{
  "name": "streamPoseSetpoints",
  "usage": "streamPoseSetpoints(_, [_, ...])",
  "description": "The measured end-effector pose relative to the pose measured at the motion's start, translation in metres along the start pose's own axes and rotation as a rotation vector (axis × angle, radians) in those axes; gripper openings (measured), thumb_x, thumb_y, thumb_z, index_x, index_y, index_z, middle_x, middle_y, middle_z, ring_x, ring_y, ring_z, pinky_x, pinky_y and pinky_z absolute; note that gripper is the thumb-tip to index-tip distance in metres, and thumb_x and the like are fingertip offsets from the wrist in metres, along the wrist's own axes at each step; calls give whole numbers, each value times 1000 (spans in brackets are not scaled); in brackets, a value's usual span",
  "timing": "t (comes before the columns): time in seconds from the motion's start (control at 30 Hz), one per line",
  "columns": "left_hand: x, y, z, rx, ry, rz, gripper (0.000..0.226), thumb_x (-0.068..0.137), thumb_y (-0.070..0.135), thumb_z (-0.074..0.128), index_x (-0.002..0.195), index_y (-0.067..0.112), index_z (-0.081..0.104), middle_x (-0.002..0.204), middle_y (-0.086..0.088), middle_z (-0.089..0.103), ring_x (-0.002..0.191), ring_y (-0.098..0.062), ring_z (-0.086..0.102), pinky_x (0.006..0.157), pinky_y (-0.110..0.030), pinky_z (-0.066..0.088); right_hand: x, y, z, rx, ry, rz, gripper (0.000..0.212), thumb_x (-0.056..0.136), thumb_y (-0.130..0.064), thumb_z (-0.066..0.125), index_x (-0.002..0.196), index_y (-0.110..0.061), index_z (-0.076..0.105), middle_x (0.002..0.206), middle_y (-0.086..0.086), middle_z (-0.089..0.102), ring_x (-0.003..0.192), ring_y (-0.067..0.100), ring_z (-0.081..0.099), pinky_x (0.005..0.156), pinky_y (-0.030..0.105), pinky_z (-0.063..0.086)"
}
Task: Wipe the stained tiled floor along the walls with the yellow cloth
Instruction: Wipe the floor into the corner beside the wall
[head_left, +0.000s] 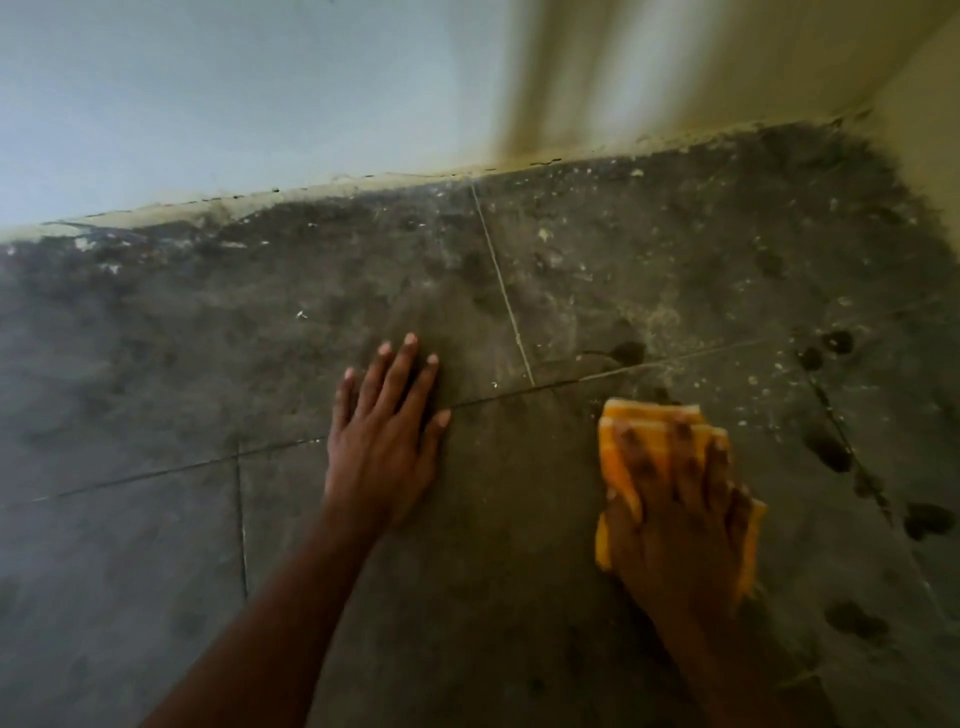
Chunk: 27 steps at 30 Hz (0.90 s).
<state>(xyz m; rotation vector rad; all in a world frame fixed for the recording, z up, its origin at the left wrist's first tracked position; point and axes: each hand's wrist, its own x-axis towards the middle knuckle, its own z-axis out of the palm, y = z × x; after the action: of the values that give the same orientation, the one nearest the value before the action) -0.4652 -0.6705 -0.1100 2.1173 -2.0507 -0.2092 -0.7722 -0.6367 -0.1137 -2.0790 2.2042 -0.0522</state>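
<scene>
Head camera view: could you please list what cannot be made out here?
- Most of the yellow cloth: covered by the right hand, so its underside and the tile beneath are hidden.
- Floor under the left hand: hidden by the flat palm.
- Small pale specks near the wall: too blurred to tell paint from grit.
- Both arms: cut off by the bottom edge.

Tiled floor (363, 519): dark grey-brown, mottled, split by thin pale grout lines (501, 280) into a grid. White flecks and near-black blotches (826, 447) scatter from 12 to 3 o'clock. Yellow cloth (618, 441), 4 o'clock: yellow-orange with paler bands. Wall (208, 104), 11 o'clock: pale blue-grey, turning cream-yellow toward 1 o'clock.
</scene>
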Motion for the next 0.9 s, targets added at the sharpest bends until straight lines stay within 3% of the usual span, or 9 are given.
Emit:
streamPoseSetpoints(0.13, [73,-33,-1,33,42,-89,66,106,59,21,166,32,23,177,3,14,164,-21,8,132,-53,5,102,-75,6,193,82,356,74,99,-61,35,160,-47,-3,174,14,-7,157,51,-8,120,74,7])
streamPoseSetpoints(0.27, [76,-37,3,-30,92,-104,61,107,54,23,165,36,27,176,6,16,164,-17,10,132,-51,11,78,-144,8,98,50,-172,71,96,-62,41,160,-54,11,176,4,-1,159,44,-8,123,69,3])
streamPoseSetpoints(0.37, [78,-37,0,-41,123,-120,58,108,50,27,163,36,33,175,6,22,163,-17,17,130,-51,16,32,-98,0,-18,-18,-541,75,93,-62,46,158,-60,9,176,-2,6,160,39,5,118,71,21])
streamPoseSetpoints(0.47, [78,-35,1,-24,116,-111,57,109,49,28,165,37,29,176,7,19,163,-17,14,131,-51,14,91,-47,-6,-51,1,-262,71,94,-65,28,157,-61,-2,176,2,3,160,43,5,116,76,23])
streamPoseSetpoints(0.57, [77,-39,8,-14,112,-118,59,109,50,25,166,36,24,176,7,15,164,-16,10,132,-51,12,177,-93,-2,144,50,172,68,97,-67,31,160,-56,6,175,6,-1,158,48,-3,119,76,10])
streamPoseSetpoints(0.7, [78,-43,11,5,129,-155,62,108,53,25,167,34,22,177,7,12,164,-17,7,132,-51,10,169,-165,11,137,128,-244,63,96,-62,43,157,-50,33,173,4,19,159,45,6,124,68,7])
streamPoseSetpoints(0.77, [76,-39,7,12,123,-149,62,107,53,25,167,33,24,177,6,13,164,-18,9,131,-53,11,131,-133,5,35,46,-535,64,96,-63,40,157,-58,22,175,-5,9,161,36,1,125,64,8])
streamPoseSetpoints(0.83, [78,-35,5,8,101,-140,62,108,53,23,167,33,22,177,6,10,164,-19,7,132,-54,10,127,-82,-3,-29,7,-492,67,95,-68,33,157,-63,7,175,-9,2,161,34,1,123,67,14])
streamPoseSetpoints(0.9, [77,-36,6,13,88,-142,62,109,53,22,168,33,17,177,6,6,165,-18,2,132,-54,8,159,-68,-6,22,57,-169,67,94,-68,29,158,-58,12,175,-1,9,160,39,6,120,71,17])
